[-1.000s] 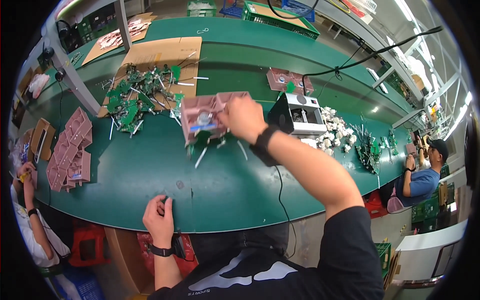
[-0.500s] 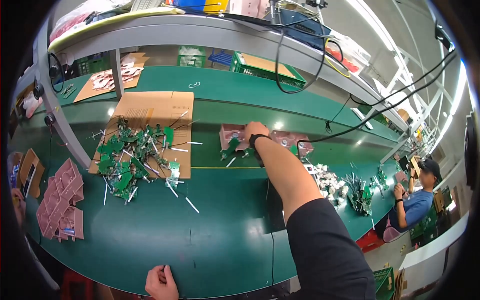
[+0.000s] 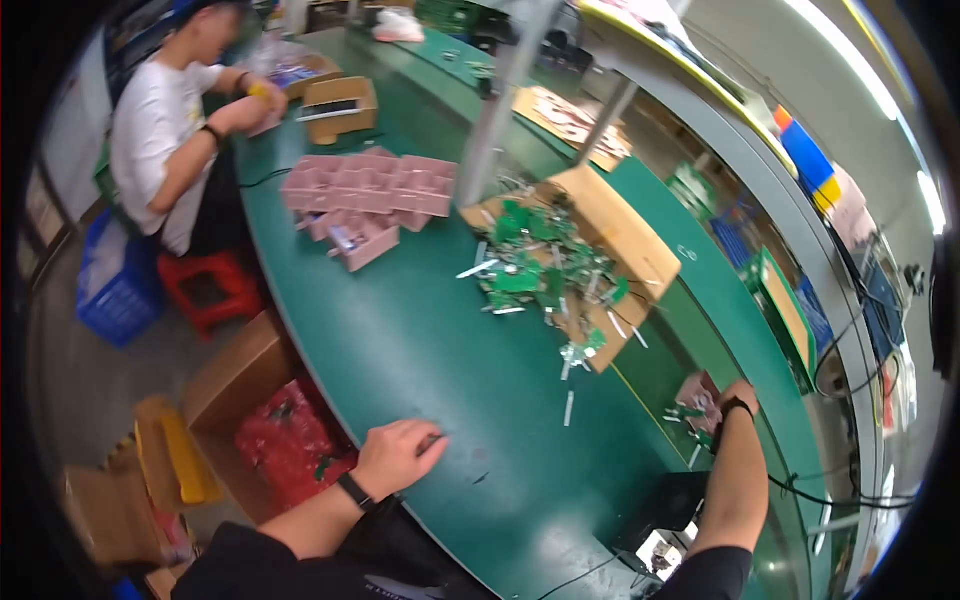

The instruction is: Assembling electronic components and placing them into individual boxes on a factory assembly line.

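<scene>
Moved farther out, the pink tray [image 3: 701,391] touches the right hand [image 3: 740,395], left hand [image 3: 398,455] well apart, both hands' grips unclear.

No words or numbers clearly readable, blurred pale print [image 3: 405,587] shown on the black shirt [image 3: 300,578], below the left hand [image 3: 400,455], cut by the lower edge

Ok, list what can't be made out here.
In the head view:
Right hand: whether it grips the pink tray; blurred, contact hidden by the hand.
Left hand: whether it holds anything; too blurred.
Black-and-white machine: part covered by the right arm.
Circuit boards: count, lost to overlap and blur.
</scene>
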The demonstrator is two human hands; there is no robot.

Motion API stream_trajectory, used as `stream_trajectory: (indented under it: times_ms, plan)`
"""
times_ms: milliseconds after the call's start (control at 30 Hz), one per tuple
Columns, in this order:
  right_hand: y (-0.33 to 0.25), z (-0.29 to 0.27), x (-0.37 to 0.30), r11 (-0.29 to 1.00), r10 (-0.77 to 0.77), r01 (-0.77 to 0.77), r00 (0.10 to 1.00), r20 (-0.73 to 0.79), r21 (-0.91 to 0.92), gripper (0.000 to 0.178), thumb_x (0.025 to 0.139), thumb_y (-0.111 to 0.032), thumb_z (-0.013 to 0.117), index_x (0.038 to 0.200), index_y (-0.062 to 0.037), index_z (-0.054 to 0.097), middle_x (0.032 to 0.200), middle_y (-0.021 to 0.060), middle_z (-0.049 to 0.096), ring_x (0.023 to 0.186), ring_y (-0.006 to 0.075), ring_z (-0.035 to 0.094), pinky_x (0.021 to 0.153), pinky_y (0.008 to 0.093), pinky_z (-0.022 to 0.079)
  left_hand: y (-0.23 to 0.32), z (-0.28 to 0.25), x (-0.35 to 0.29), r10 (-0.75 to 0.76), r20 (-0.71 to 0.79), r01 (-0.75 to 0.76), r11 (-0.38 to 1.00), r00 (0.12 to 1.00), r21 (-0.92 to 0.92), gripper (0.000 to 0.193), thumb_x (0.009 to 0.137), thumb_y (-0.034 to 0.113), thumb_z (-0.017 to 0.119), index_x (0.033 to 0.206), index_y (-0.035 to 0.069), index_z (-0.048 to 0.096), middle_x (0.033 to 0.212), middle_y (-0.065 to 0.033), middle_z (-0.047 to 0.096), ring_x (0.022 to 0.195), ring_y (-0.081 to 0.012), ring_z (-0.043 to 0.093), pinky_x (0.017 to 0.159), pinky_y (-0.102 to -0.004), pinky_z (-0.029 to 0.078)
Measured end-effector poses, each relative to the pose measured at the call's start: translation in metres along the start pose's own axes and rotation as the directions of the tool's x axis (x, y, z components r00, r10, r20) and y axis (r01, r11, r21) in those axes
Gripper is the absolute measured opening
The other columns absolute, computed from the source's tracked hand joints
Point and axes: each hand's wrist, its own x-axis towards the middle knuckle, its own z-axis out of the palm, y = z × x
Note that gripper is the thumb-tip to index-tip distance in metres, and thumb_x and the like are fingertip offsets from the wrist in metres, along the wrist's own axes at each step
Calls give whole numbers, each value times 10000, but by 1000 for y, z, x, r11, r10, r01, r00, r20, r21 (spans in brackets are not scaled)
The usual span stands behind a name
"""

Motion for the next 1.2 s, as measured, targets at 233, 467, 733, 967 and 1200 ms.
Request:
stream_trajectory:
  times_ms: [233, 467, 733, 967, 1200]
  plan:
    - [-84, -77, -173, 719, -578, 689, 664, -474, 89, 203, 907, -250, 745, 1019, -83, 775, 855, 180, 754, 778, 389, 735, 711, 485, 592, -4, -11, -10, -18, 37, 16, 998, 999, 56, 164, 906, 257, 804, 944, 104, 760, 820, -49, 738, 726, -235, 725, 671, -367, 586]
    - [-23, -56, -459, 370, -850, 898, 430, -303, 238, 219, 885, -242, 787, 910, -74, 649, 738, 137, 662, 648, 376, 656, 570, 479, 488, -25, -86, 86, 61, 16, -57, 978, 998, -201, 276, 953, 299, 778, 1031, 35, 771, 910, -102, 770, 781, -190, 715, 739, -346, 580]
    - [9, 61, -550, 666, -460, 500, 860, -223, 554, 277, 986, -327, 728, 858, -92, 657, 728, 131, 673, 632, 370, 659, 589, 471, 527, -119, -138, 262, 140, -279, -10, 906, 950, 423, 401, 935, 425, 750, 1011, 32, 769, 935, -140, 767, 901, -340, 745, 815, -471, 590]
    - [10, 102, -562, 681, -138, 311, 943, -301, 663, 316, 970, -302, 758, 767, -94, 633, 643, 116, 621, 580, 361, 616, 550, 474, 490, -105, -121, 336, -291, -81, 269, 696, 953, 666, 566, 939, 546, 680, 1230, 66, 754, 1316, -182, 716, 1215, -346, 691, 1035, -473, 547]
    - [4, 121, -559, 673, -100, 412, 874, -476, 615, 331, 931, -274, 806, 712, -113, 618, 612, 96, 585, 558, 335, 600, 521, 460, 471, -111, -116, 359, -405, -82, 340, 622, 911, 706, 474, 960, 393, 628, 1277, 59, 741, 1359, -189, 702, 1265, -349, 679, 1055, -455, 546]
